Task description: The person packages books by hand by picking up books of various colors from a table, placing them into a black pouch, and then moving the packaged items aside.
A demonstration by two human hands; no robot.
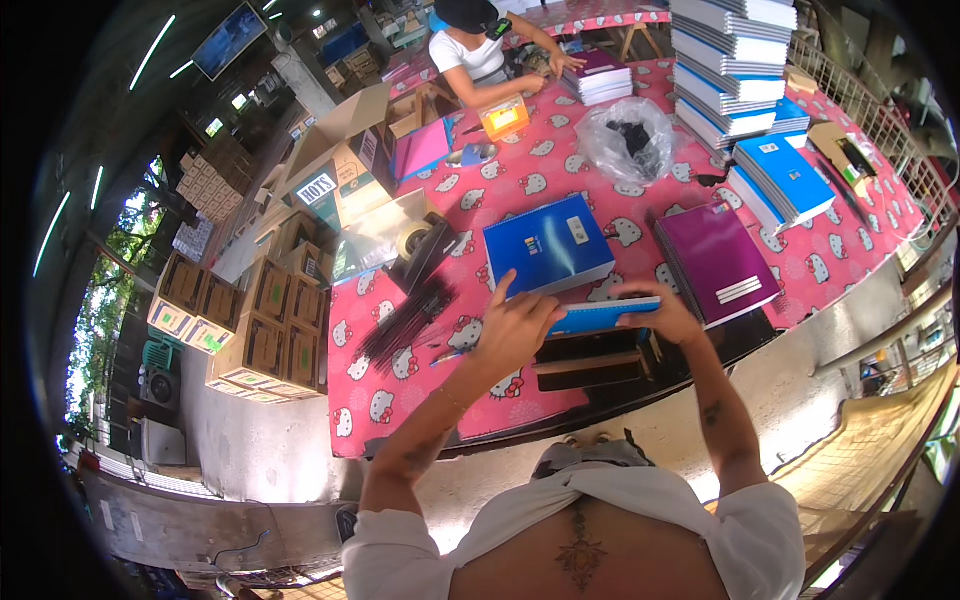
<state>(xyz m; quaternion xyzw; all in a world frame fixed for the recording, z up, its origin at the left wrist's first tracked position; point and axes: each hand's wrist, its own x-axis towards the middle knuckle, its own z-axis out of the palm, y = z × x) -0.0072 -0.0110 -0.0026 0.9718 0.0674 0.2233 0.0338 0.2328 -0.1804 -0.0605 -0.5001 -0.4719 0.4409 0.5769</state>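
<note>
Daylight bright on pink cartoon-print tablecloth (450, 400); upper-left background dim, thin white tube lights (152, 52) glowing. Green foliage (118, 270) at left washes out. Glare streaks glossy blue spiral-bound notebook (558, 246). Pale concrete floor (260, 440) blows out in patches. Far background soft; straight edges bow toward black rim.

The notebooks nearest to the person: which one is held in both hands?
The blue notebook held up between the left hand and right hand; the blue pile beyond it and the purple pile to its right rest on the pink-covered table.
</note>
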